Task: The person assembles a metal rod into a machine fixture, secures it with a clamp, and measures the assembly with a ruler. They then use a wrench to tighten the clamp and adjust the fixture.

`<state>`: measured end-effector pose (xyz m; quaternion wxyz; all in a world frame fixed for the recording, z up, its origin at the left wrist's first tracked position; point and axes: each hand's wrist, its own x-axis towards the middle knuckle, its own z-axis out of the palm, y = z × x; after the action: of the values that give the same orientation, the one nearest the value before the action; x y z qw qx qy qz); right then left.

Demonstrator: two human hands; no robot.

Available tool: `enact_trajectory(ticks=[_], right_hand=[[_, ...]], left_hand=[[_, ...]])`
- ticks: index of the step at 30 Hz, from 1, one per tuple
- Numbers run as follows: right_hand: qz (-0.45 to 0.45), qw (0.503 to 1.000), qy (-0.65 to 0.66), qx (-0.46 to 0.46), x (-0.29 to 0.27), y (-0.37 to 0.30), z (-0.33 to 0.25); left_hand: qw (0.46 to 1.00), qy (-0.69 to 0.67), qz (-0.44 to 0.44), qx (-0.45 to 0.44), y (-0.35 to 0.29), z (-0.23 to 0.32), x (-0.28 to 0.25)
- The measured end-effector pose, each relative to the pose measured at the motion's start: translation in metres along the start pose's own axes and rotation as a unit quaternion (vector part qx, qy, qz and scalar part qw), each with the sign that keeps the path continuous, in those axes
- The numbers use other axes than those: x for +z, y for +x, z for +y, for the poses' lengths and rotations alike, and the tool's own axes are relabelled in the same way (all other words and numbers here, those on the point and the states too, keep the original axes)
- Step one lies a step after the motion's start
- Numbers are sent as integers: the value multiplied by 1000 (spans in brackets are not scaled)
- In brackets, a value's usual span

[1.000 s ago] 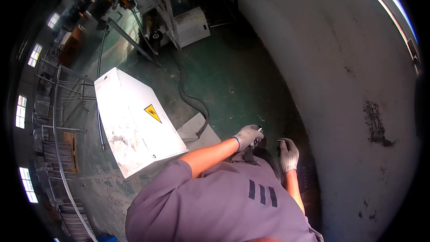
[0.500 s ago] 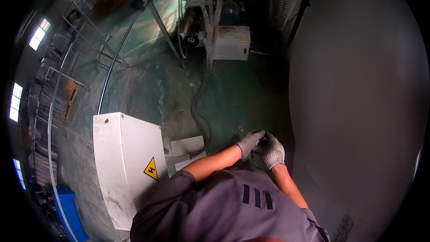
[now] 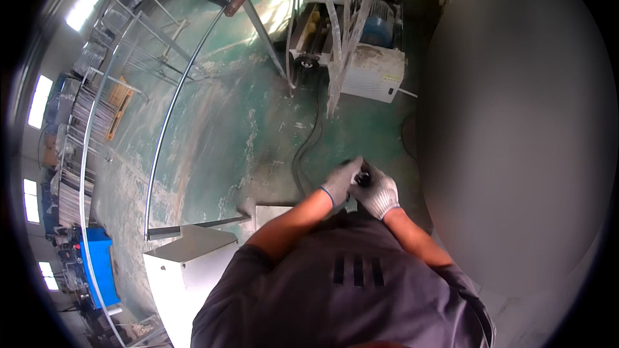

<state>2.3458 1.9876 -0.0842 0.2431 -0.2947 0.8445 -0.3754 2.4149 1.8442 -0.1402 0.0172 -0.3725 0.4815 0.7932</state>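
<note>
Both my hands wear pale knitted gloves and meet in front of my chest. My left hand (image 3: 343, 180) is closed, its fingers curled against a small dark object (image 3: 363, 179). My right hand (image 3: 379, 193) wraps round the same object from the other side. Only a bit of it shows between the gloves, so its kind cannot be made out. Below the hands is the green floor (image 3: 271, 135).
A white metal cabinet (image 3: 193, 277) stands close at my left. Ahead is a machine with a white box (image 3: 367, 74) and hanging clear plastic strips. A cable (image 3: 303, 154) lies on the floor. A large grey blurred shape (image 3: 516, 135) fills the right side. A blue bin (image 3: 100, 264) is far left.
My view has shifted, so the machine and cabinet sit differently in the picture. My hands stay together round the small dark object and appear slightly higher and further left.
</note>
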Motion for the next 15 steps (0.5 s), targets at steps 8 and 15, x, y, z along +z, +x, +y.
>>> enact_trajectory(ticks=[8, 15], right_hand=[[-125, 987, -31, -91, -37, 176, -46], [-110, 987, -11, -114, -23, 266, -76]], left_hand=[[979, 72, 53, 181, 83, 105, -39], [978, -204, 47, 26, 112, 178, -67]])
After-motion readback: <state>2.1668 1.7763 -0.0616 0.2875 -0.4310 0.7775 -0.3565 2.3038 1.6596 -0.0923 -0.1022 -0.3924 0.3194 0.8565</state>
